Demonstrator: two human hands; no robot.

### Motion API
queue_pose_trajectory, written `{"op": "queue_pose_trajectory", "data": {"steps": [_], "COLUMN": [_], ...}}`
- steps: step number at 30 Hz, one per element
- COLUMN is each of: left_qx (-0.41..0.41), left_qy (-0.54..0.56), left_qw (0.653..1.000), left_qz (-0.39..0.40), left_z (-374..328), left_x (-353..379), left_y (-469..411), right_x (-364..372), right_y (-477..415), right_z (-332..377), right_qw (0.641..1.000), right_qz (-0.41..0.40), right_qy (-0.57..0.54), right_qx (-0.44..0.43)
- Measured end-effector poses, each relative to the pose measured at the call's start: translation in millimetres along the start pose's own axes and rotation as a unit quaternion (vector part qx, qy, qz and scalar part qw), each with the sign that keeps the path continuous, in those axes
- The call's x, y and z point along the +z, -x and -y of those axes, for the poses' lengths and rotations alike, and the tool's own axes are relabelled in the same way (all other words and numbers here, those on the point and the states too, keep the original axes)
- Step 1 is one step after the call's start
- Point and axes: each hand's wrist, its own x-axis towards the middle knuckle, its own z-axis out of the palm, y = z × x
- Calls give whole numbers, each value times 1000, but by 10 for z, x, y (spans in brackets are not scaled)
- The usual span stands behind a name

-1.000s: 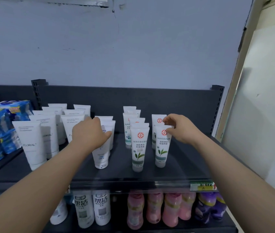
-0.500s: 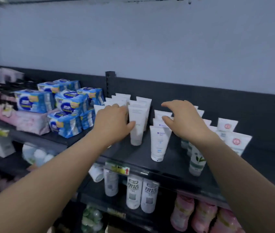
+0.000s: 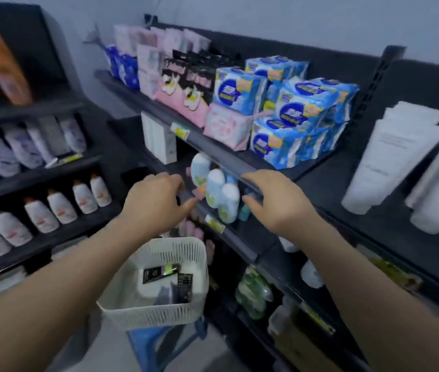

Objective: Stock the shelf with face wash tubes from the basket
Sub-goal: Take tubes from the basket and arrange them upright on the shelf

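A white slatted basket [image 3: 159,315] sits on a blue stool below my arms; inside lie white tubes and a black tube [image 3: 160,272]. White face wash tubes [image 3: 390,157] stand on the dark shelf [image 3: 328,183] at the far right. My left hand [image 3: 154,202] hovers above the basket with loosely curled fingers, holding nothing. My right hand [image 3: 277,200] hangs in the air in front of the shelf edge, fingers relaxed and empty.
Blue and pink pad packs [image 3: 288,116] fill the top shelf to the left of the tubes. White bottles [image 3: 218,191] stand one shelf lower, just behind my hands. A second shelf unit with bottles [image 3: 60,205] stands on the left. The blue stool [image 3: 164,342] stands on the floor.
My view has swung left and down from the tube shelf to the basket. Both hands have left the tubes on the shelf and come down, empty, over the basket.
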Motion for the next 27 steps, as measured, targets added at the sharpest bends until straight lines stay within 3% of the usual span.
{"op": "queue_pose_trajectory", "data": {"steps": [3, 8, 12, 18, 27], "left_qx": [-36, -90, -128, -202, -292], "left_qy": [0, 11, 33, 88, 141], "left_qw": [998, 979, 953, 912, 861], "left_qz": [53, 184, 272, 346, 392], "left_z": [658, 1654, 2212, 2575, 2763], "left_x": [379, 1200, 1889, 2997, 4442], "left_y": [43, 72, 129, 370, 796], "right_x": [711, 1704, 2566, 3776, 5526], "right_y": [-343, -814, -944, -871, -753], "right_z": [253, 553, 582, 393, -137], "right_qw": [998, 982, 959, 912, 874], "right_qz": [13, 153, 221, 300, 412], "right_qy": [-58, -89, -118, -164, -155], "right_qx": [0, 63, 132, 227, 207]}}
